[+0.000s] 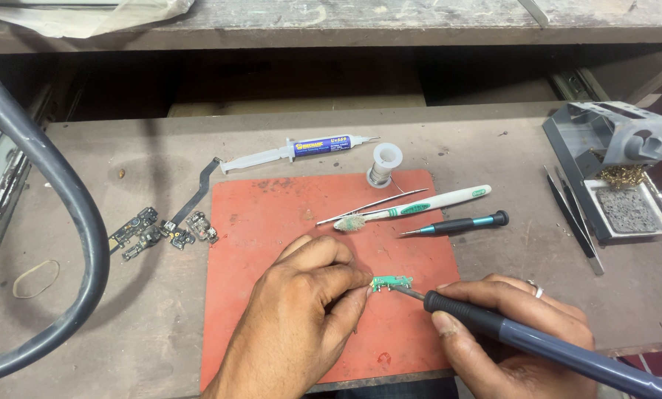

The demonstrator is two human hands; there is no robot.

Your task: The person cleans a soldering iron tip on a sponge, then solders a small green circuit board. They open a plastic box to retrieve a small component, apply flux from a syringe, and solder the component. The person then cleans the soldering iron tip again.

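both hands meet at green circuit board (391, 283); iron tip touching.

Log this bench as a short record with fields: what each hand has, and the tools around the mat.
left hand: pinches a small green board over the red mat
right hand: grips a soldering iron, tip at the board
above the hands: tweezers, brush, screwdriver
mat's top edge: solder spool, syringe
left of mat: loose phone parts
right: iron stand with sponge
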